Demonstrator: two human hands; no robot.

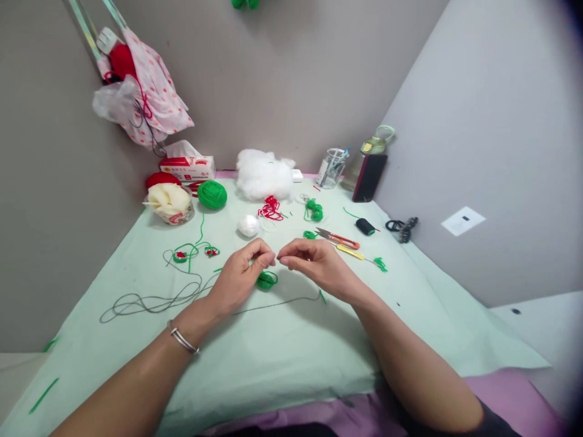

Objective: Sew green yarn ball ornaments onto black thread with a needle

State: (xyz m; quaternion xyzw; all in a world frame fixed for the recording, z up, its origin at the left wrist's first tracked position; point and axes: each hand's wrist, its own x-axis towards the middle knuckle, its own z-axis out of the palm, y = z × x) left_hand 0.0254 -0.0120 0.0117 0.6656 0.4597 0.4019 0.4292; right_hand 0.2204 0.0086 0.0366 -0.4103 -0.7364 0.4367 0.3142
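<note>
Near the middle of the table, my left hand is closed in a pinch, with a bracelet on its wrist. My right hand faces it, thumb and forefinger pinched, the fingertips of both almost meeting. Whatever lies between the fingertips is too small to make out. A small green crocheted piece with a dark strand lies just below my left fingertips. A long dark thread loops over the cloth at the left and runs on below my hands toward the right. Two small red and green pieces lie left of my left hand.
Behind my hands are a white yarn ball, stuffing and red yarn scraps. Orange snips and a yellow-handled hook lie behind my right hand. A green yarn ball, a phone and a glass stand farther back.
</note>
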